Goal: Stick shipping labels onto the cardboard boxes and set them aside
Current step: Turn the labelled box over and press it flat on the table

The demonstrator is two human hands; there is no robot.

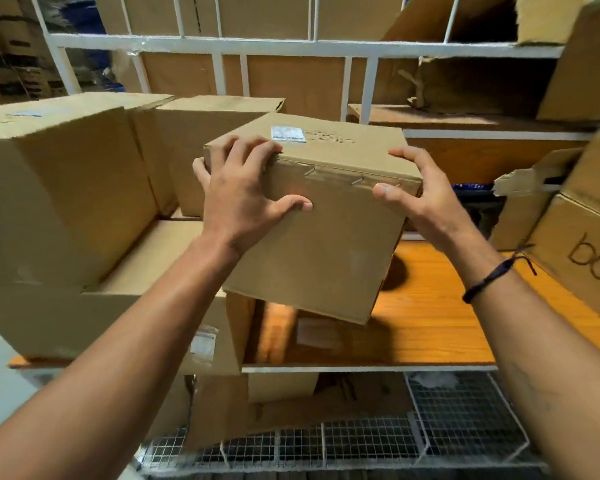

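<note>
**A:** Two hands share the one box (319, 244). The left hand (243, 199) grips its upper near corner, fingers curled over the top and thumb flat on the front face. The right hand (420, 199) clasps the opposite corner, thumb on the front, fingers hooked round the side. The box hangs tilted between them, above the orange shelf board (430, 323) and clear of it.

**B:** How will it handle?

**A:** It's stiff, dry cardboard with a stapled seam. I'd judge it light, since holds at the top corners alone carry it. The corners are the firm places to hold. Keep fingers off the label (288, 134), which lies just beyond the left fingertips on the top.

**B:** Room to move?

**A:** It's tight left of the left hand, where stacked boxes (66, 202) stand near. Right of the right hand sits a printed carton (582, 258). Below both hands the board lies open, though its white front edge (361, 368) could catch the low corner.
</note>
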